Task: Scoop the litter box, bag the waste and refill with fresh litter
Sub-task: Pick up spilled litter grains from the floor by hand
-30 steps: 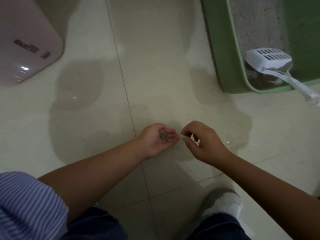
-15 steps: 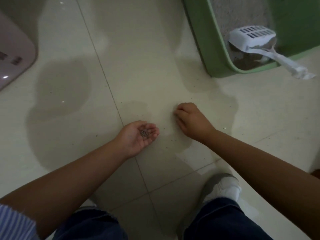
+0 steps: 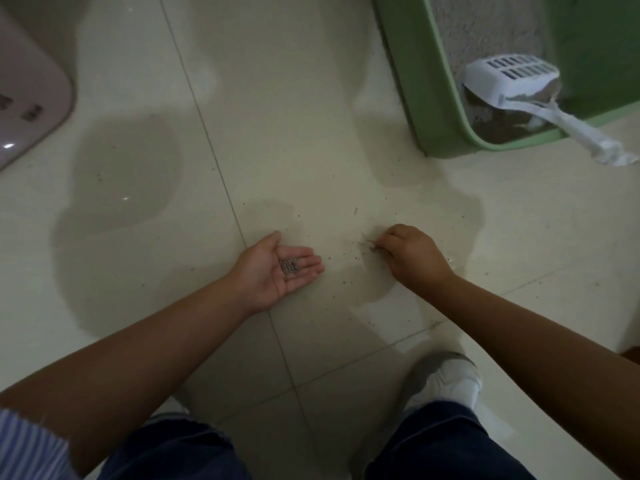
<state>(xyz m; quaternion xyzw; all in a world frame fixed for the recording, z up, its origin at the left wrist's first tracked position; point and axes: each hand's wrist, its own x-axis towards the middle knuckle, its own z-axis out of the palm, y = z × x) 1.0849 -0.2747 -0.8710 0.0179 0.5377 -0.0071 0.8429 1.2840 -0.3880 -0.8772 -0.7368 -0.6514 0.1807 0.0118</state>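
The right hand point(image 3: 412, 256) has shifted from the left hand toward scattered grains point(image 3: 341, 268), fingers curled, tips at the floor point(image 3: 311, 133). The left hand point(image 3: 277, 268) stays cupped, fingers together, holding litter point(image 3: 290, 265). The scoop point(image 3: 512, 81) rests in the green litter box point(image 3: 440, 98).

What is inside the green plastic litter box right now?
The green plastic litter box holds pale grey litter and a white slotted plastic scoop, its handle over the rim. A darker patch shows beneath the scoop; the rest is out of frame.

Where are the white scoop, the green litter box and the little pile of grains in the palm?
white scoop point(image 3: 512, 79): head view, slotted head.
green litter box point(image 3: 420, 88): head view, left wall.
pile of grains point(image 3: 290, 265): head view, middle of pile, on left hand.
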